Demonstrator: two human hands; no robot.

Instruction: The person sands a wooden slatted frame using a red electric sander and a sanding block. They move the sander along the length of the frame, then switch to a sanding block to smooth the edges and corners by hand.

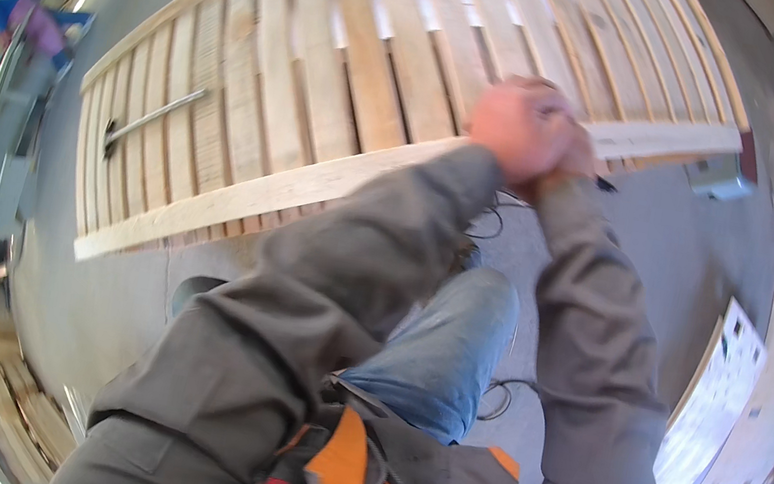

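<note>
A large panel of pale wooden slats (359, 101) spreads out in front of me, with a long board (251, 205) running along its near edge. My left hand (518, 133) and my right hand (572, 160) are pressed together over that edge, right of its middle. The left one lies over part of the right, and both look closed. Whatever is between them is hidden and blurred; a small dark bit pokes out beside the right hand. On the slats at the left lies a hammer (154, 117) with a dark head, out of reach of both hands.
Thin black cable (496, 398) loops on the grey floor by my leg. White boards (714, 400) lean at the right, and a pale box (718, 179) sits past the panel's right end. A person in blue and pink (32, 24) is far left, by a long metal bench.
</note>
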